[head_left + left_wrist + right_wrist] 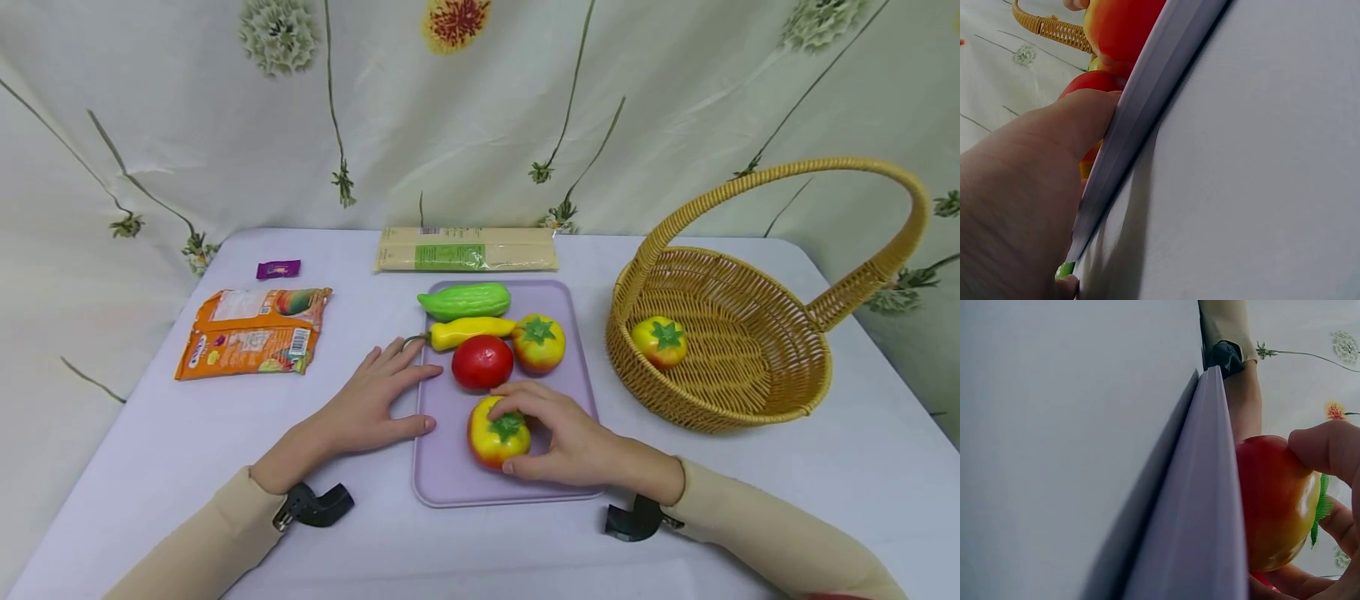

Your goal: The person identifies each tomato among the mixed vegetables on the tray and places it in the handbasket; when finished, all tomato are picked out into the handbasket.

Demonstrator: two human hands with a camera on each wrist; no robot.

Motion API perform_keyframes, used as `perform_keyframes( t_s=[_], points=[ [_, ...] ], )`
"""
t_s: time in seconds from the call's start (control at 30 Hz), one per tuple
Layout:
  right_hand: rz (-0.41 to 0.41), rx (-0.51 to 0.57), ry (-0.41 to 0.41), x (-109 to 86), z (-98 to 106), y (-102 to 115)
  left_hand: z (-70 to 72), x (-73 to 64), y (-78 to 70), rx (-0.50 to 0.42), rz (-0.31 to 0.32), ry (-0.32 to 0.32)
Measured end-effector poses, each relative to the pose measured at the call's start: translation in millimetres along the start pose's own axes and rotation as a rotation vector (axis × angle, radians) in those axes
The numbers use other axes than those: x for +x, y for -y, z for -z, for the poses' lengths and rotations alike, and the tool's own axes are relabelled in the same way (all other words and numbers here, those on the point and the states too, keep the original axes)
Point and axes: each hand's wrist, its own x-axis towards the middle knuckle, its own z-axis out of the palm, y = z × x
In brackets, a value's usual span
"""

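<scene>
Evidently clamped: thumb and fingers of the right hand (562, 442) curl round a yellow-and-red toy fruit (489, 442), its green leaf cap (507, 427) upward, over the near half of the lilac tray (450, 490). Whether its underside touches the tray is hidden behind the rim in the right wrist view. Skin looks glossy and rounded; a pinch too high or too loose could, I judge, let it squirt free and roll. Just beyond, a red tomato (480, 365) sits close to the gripping fingers; a careless sweep might knock it into the second toy fruit (538, 357) or the yellow pepper (468, 332), with the green vegetable (472, 302) behind. Left hand (367, 408) lies with fingers extended, thumb over the tray's left edge; uneven pressure there could tip or skid the tray. Pepper's curled stem lies by those fingertips, easily snagged. Farther right, the wicker basket (697, 414) holds one similar fruit (654, 348); its tall handle could catch a low-passing forearm.
</scene>
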Motion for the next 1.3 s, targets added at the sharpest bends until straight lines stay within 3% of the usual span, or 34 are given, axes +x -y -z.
perform_keyframes(
  t_s=[0.3,0.77,1.3],
  points=[
    [-0.010,-0.019,-0.015,-0.6,4,1,-1.1,-0.1,1.4,0.003,-0.007,-0.008],
    [0.012,0.007,0.077,-0.1,5,5,0.5,-0.1,2.1,0.006,-0.007,-0.004],
    [-0.007,-0.011,0.106,-0.5,12,4,-0.1,0.6,0.8,-0.003,-0.003,0.005]
  ],
)
